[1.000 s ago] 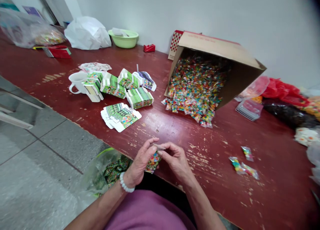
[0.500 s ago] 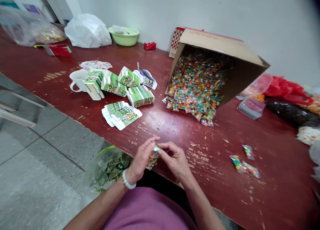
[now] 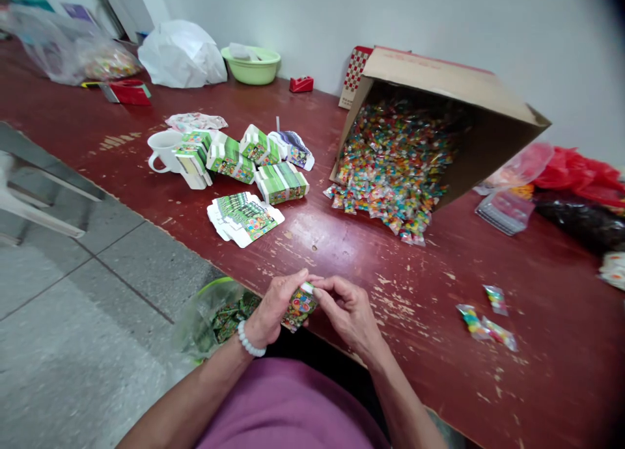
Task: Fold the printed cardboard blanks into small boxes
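Observation:
Between both hands, at the table's front edge, is a small green printed candy box [image 3: 299, 307] with a white flap at its top. My left hand [image 3: 273, 309] grips it from the left side, thumb along its upper edge. My right hand [image 3: 347, 312] pinches the box's top right corner between thumb and fingers. Ahead of the hands lies a fanned stack of flat green cartons [image 3: 247, 218]. Past it stand banded bundles of cartons [image 3: 282, 182]. A large cardboard box [image 3: 424, 78] on its side spills many small candy packets [image 3: 390, 169] onto the table.
Three loose candy packets [image 3: 497, 299] lie at the right. Below the table edge on the left stands a plastic-lined bin [image 3: 195, 319] with filled green boxes. A white mug [image 3: 165, 151], a green basin [image 3: 254, 66] and a red tape dispenser [image 3: 301, 84] stand farther back.
The view has shifted slightly. The left fingers have drawn in against the box, and more of its printed front now shows. Both hands still hold it.

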